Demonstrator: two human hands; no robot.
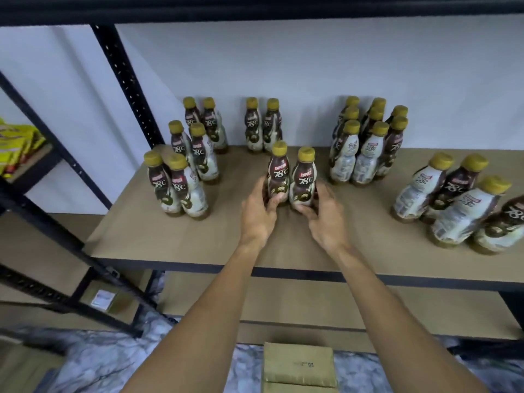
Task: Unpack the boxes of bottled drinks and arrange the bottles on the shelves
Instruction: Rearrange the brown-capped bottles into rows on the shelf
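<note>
Standing nearest, on the floor below, is a box (pixel 299 364); above it two bare arms reach onto a brown shelf (pixel 170 236); the left hand (pixel 259 214) curls its fingers round the base of one bottle (pixel 278 171); the right hand (pixel 326 219) grasps a second bottle (pixel 304 177) just beside the first; both stand upright mid-shelf; farther back stand more gold-capped bottles: a left group (pixel 184 165), a back pair (pixel 262 126), a right cluster (pixel 365 143); yellow packets (pixel 17 143) sit far left
</note>
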